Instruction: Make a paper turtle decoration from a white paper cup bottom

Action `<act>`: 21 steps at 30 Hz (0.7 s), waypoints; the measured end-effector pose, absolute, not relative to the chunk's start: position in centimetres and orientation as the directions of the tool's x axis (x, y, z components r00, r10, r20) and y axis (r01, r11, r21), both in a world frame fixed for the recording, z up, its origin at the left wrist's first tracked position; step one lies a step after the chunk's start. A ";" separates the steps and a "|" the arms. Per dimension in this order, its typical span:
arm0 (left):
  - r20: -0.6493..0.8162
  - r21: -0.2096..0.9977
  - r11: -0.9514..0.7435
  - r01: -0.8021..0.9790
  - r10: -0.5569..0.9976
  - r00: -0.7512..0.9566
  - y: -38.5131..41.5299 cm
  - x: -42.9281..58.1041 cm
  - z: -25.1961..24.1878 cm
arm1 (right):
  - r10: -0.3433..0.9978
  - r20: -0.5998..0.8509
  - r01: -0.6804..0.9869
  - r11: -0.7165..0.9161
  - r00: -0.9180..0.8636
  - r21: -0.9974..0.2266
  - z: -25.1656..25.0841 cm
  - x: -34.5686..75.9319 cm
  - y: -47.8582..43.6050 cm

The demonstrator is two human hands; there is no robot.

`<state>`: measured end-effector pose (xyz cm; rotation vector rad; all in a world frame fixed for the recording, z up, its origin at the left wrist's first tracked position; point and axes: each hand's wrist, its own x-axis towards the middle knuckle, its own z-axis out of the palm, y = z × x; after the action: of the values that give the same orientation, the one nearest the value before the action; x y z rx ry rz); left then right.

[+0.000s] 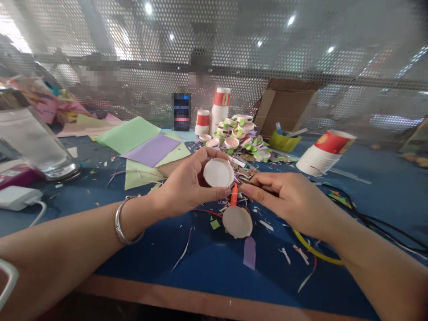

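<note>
My left hand (187,180) is closed on a white paper cup bottom (218,173), a shallow round piece held by its rim between thumb and fingers, its flat face toward me. Close to its right edge, my right hand (284,191) is pinched shut, with a thin dark thing partly showing at the fingertips; its kind is hidden. Just under the hands, an orange stick-like thing (234,195) points down toward a loose round card disc (237,221) on the blue table (214,267). A purple paper strip (249,253) lies below that disc.
Cut cup bottoms with green and purple paper (239,133) are heaped behind my hands. Stacked paper cups (220,107), a tilted cup stack (324,154), coloured sheets (133,136), a phone (181,111) and a glass of water (36,138) surround them. Black cables (377,225) lie right; paper scraps are scattered.
</note>
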<state>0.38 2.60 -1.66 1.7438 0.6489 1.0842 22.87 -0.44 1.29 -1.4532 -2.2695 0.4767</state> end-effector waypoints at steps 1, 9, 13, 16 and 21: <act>0.394 0.898 -0.440 -0.007 0.797 0.458 2.6 0.4 -1.7 | 0.918 0.146 0.783 0.392 -0.370 -0.484 1.3 22.9 -0.4; 0.496 0.717 -0.644 0.266 0.740 0.455 2.1 0.2 -1.5 | 0.931 0.135 0.799 0.360 -0.338 -0.482 1.5 22.9 -0.5; 0.531 0.648 -0.703 0.293 0.693 0.488 1.7 0.3 -1.4 | 0.920 0.143 0.779 0.387 -0.366 -0.494 1.4 22.8 -0.4; 0.576 0.575 -0.749 0.330 0.657 0.487 1.5 0.4 -1.1 | 0.903 0.190 0.759 0.428 -0.386 -0.491 1.4 22.7 -0.4; 0.605 0.515 -0.785 0.343 0.617 0.503 1.3 0.5 -0.8 | 0.897 0.176 0.760 0.438 -0.406 -0.481 1.4 22.6 -0.4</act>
<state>0.51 1.32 -0.78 2.4216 0.8037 1.1702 22.64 -0.37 1.38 -1.4022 -2.2880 0.4586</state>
